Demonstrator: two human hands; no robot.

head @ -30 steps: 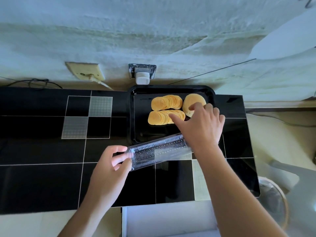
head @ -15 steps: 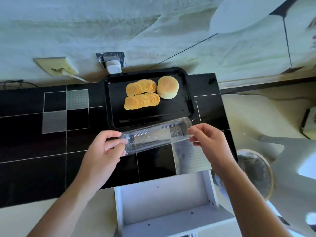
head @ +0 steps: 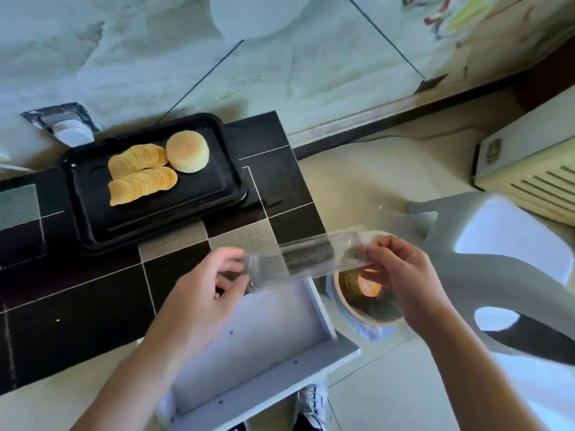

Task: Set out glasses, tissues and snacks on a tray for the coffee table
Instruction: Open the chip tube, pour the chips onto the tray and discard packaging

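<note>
While both hands grip clear insert [head: 306, 259], chips [head: 141, 178] on tray [head: 186, 219].

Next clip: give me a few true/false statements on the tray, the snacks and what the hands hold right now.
1. Both the left hand and right hand hold the clear plastic container. True.
2. The container is full of crisps. False: it looks empty.
3. Two rows of crisps and a round cake lie on the black tray. True.
4. Glasses stand on the tray. False: none are visible.
5. The container rests on the tray. False: it is held near the bin.
</note>
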